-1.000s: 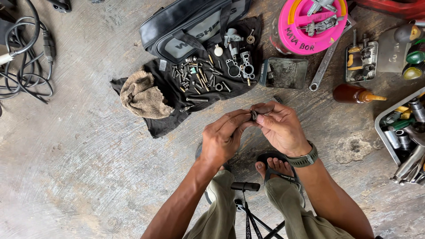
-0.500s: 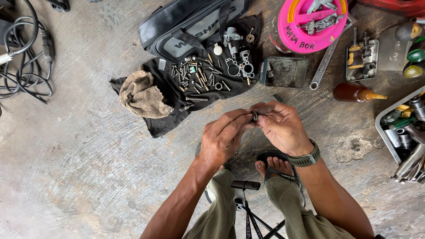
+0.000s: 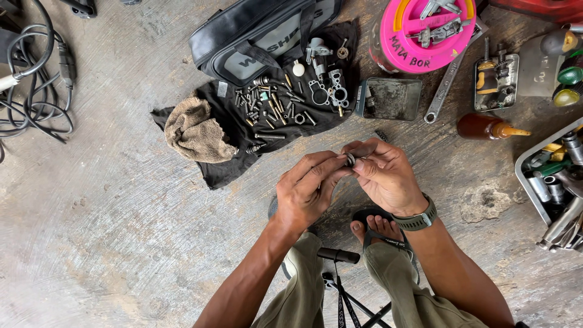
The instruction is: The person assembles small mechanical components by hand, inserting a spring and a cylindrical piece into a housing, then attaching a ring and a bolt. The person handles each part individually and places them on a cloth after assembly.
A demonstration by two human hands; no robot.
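My left hand (image 3: pixel 306 189) and my right hand (image 3: pixel 384 176) meet above the concrete floor, fingertips pinched together on a small dark metal part (image 3: pixel 350 159). Both hands grip it; most of the part is hidden by the fingers. My right wrist wears a green watch (image 3: pixel 418 220). Just beyond the hands lies a black cloth (image 3: pixel 226 167) covered with several screws and bolts (image 3: pixel 273 109) and small metal fittings (image 3: pixel 328 91). A crumpled tan rag (image 3: pixel 195 132) rests on the cloth's left side.
A black and grey bag (image 3: pixel 255 33) lies behind the cloth. To the right are a small open metal tin (image 3: pixel 390 98), a pink round container (image 3: pixel 425 30), a wrench (image 3: pixel 446 82), a brown bottle (image 3: pixel 486 127) and a tool tray (image 3: pixel 555 182). Cables (image 3: pixel 36 91) lie far left. My sandalled foot (image 3: pixel 376 228) is below.
My hands have stayed together on the small part, with only slight finger movement around it. Nothing else on the floor has moved.
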